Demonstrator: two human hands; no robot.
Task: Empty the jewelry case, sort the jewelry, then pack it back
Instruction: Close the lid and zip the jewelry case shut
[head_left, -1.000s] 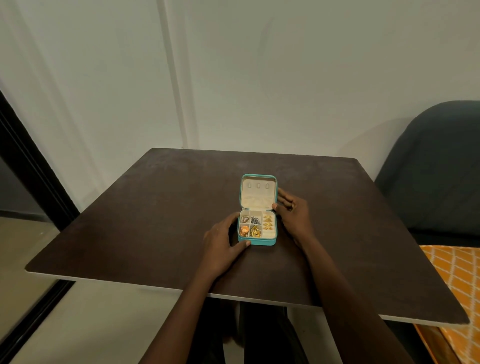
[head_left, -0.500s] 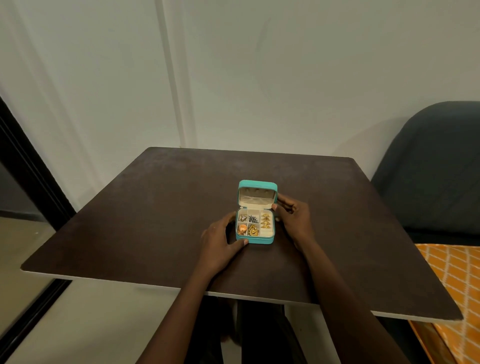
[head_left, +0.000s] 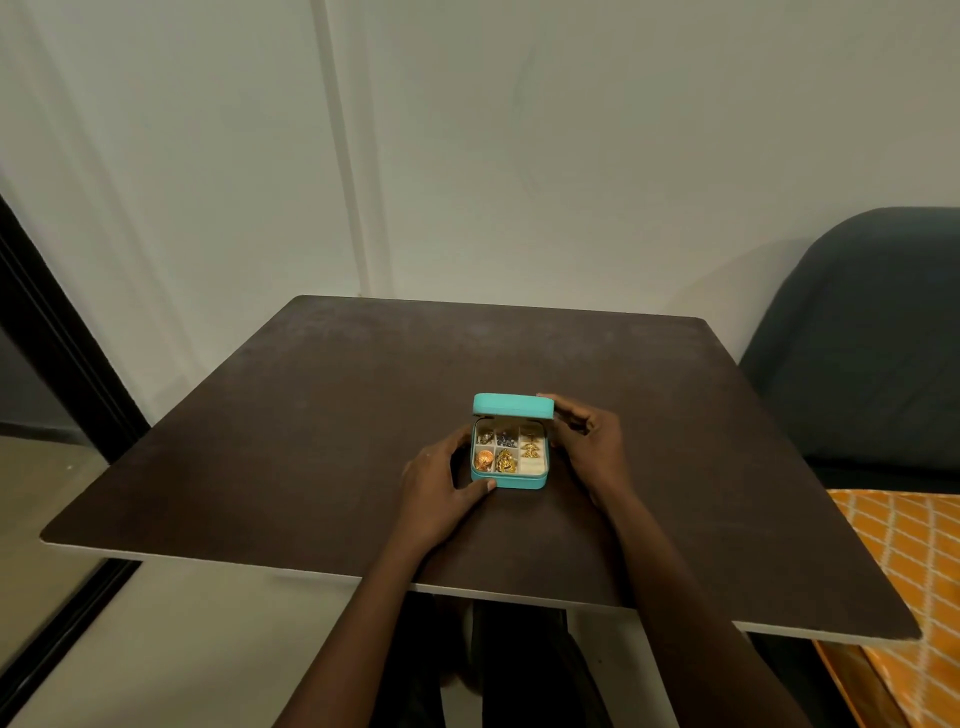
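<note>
The case (head_left: 509, 475) sat mid-worktop (head_left: 260, 441), lid half down. The left hand (head_left: 441, 488) gripped its base; the right hand (head_left: 587, 441) held the lid. It looked light, rigid; its small jewelry (head_left: 504, 461) needed fingertip pinches.

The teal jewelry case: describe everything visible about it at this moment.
The jewelry case is small, square and teal with a cream lining, resting near the middle of the dark table. Its lid is tipped forward, partly open. Divided compartments hold gold and dark jewelry; the front right one looks empty. The left hand grips its left side; the right hand holds the lid's right edge.
</note>
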